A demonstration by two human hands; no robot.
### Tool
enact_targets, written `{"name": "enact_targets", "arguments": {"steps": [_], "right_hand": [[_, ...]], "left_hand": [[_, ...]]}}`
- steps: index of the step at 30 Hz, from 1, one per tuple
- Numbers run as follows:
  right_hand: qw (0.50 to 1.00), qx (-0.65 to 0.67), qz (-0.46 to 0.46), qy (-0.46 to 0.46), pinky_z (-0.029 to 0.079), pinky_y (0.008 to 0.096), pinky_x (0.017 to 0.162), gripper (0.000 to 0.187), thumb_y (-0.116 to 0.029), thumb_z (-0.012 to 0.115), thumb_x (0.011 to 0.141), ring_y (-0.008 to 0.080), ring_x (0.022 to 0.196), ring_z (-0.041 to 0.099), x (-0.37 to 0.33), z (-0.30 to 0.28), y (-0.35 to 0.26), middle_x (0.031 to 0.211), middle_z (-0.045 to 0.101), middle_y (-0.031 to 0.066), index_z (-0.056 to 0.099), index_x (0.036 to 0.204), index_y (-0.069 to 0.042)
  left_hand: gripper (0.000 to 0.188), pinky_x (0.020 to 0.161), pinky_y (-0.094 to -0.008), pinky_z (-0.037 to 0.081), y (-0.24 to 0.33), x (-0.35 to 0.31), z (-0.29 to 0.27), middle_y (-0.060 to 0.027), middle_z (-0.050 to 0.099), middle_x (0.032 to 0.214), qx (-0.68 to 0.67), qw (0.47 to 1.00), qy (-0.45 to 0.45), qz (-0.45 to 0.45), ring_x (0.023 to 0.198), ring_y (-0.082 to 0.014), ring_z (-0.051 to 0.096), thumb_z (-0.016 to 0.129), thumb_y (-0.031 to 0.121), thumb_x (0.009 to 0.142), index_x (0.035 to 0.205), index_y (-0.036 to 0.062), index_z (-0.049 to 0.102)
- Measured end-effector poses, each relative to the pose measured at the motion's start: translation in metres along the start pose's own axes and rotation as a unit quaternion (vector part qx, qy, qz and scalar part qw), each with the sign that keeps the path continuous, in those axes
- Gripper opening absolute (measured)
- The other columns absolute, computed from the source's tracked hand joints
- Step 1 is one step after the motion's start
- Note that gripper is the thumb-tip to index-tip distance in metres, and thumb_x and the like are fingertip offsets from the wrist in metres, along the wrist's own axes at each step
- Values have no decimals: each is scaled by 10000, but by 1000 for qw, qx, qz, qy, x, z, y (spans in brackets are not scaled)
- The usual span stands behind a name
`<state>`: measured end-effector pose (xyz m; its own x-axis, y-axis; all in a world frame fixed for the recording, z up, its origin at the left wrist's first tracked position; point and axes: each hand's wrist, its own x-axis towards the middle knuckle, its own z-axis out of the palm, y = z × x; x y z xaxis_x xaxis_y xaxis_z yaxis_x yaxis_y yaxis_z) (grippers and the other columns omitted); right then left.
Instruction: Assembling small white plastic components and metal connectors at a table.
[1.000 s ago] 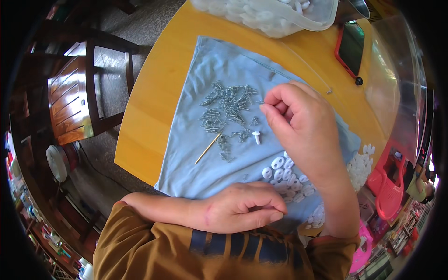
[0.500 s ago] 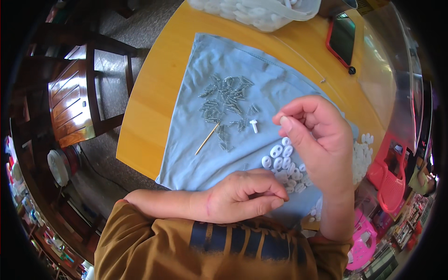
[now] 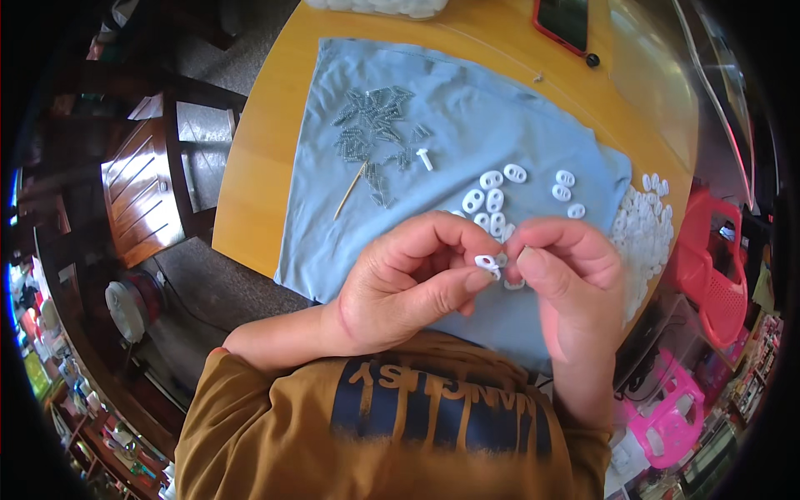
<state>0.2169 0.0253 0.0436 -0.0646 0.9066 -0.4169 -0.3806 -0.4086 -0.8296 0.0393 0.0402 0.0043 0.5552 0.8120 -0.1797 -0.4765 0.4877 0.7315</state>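
My left hand pinches a small white oval plastic piece with two holes between thumb and fingertips. Close against it, my right hand has its thumb and forefinger pressed together; whatever they hold is hidden. Beyond the hands, more white two-hole pieces lie loose on a light blue cloth, a few partly covered by my fingers. Farther left on the cloth is a pile of small metal springs. Beside them lie a white T-shaped plastic pin and a thin pointed wooden stick.
A heap of small white parts sits at the right of the yellow table. At the far edge are a tub of white pieces and a red-cased phone. Wooden chairs stand left; red and pink plastic chairs stand right.
My hands have come together over the near part of the cloth. A white two-hole piece now shows in my left fingertips. The view has shifted, so the table things appear higher.
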Motion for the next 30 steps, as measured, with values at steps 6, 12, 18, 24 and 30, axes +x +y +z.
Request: {"name": "enact_targets", "arguments": {"steps": [6, 12, 18, 24, 30], "right_hand": [[989, 150, 4, 17, 476, 248, 700, 152, -46, 649, 822, 134, 752, 582, -31, -2, 21, 932, 642, 93, 613, 965, -9], [963, 266, 10, -42, 438, 246, 710, 116, -52, 635, 831, 122, 779, 531, -52, -4, 39, 967, 603, 63, 612, 944, -36], [958, 279, 13, -66, 434, 243, 677, 103, -61, 632, 833, 117, 745, 537, -70, -4, 46, 913, 609, 54, 611, 934, -55], [967, 245, -32, -61, 441, 246, 676, 118, -51, 639, 826, 121, 738, 544, -81, -1, 49, 901, 615, 69, 600, 937, -51], [971, 222, -66, -55, 463, 268, 700, 128, -30, 646, 816, 144, 779, 577, -83, 4, 50, 920, 620, 90, 597, 934, -42]], "left_hand": [[205, 648, -183, 473, -6, -17, 15, -19, 544, 928, 26, 1000, -1, 5, 792, -52, 537, 565, 4, 881, 1076, 12, 503], [183, 573, -184, 468, -16, -37, 33, -48, 579, 896, 36, 999, 23, 24, 700, -71, 554, 608, 10, 851, 996, 28, 498], [168, 583, -183, 480, -19, -55, 43, -50, 575, 910, 48, 998, 22, 28, 734, -73, 555, 603, 4, 852, 990, 21, 510], [160, 584, -185, 489, -21, -66, 46, -53, 571, 916, 82, 995, 8, 64, 753, -74, 555, 599, 1, 854, 990, 18, 517], [151, 606, -155, 430, -18, -68, 47, -11, 579, 885, 86, 994, -10, 68, 712, -17, 518, 582, 0, 874, 1011, 22, 520]]}}
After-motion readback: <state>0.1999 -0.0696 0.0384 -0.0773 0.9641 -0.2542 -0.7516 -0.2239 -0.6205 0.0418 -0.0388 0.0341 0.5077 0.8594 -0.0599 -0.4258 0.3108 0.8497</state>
